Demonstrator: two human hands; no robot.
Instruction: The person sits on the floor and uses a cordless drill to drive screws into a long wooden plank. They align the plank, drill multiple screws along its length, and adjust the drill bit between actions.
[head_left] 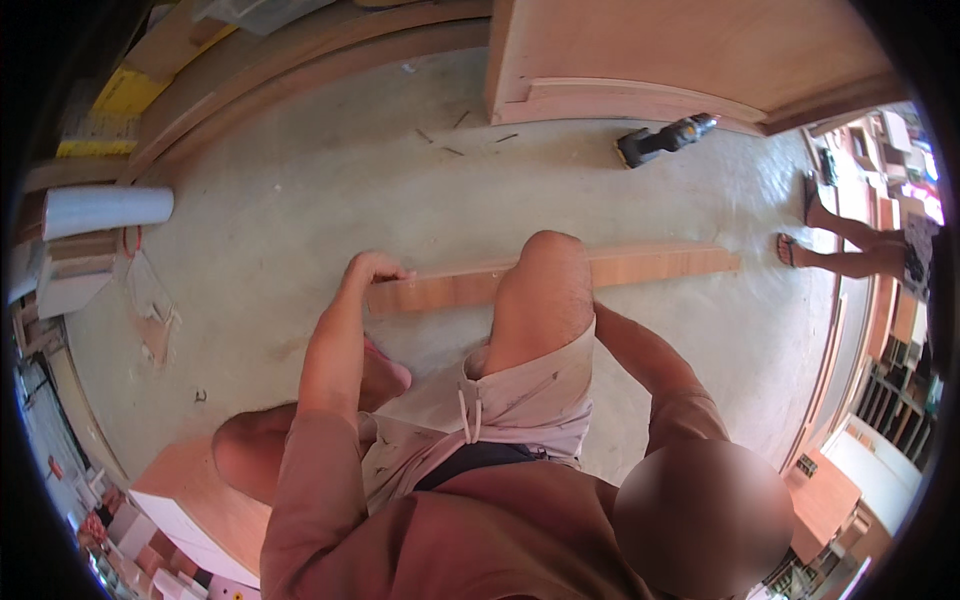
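Note:
A long, narrow wooden board [450,290] stands on its edge on the floor, stretching from left to right in front of me. At its left end, my left hand [378,267] bends over the top corner with the fingers closed on it. Whether a small item is also pinched there is too small to tell. My bent right knee covers the board's middle. Down past that leg goes my right forearm, and my right hand is hidden behind the knee.
A cordless drill [665,140] lies by a large wooden panel [640,60]. Several thin, dark pieces [453,151] are scattered nearby. A white roll [108,210] is at the left. Another person's legs [850,262] stand at the right. A wooden box [190,500] is beside my left leg.

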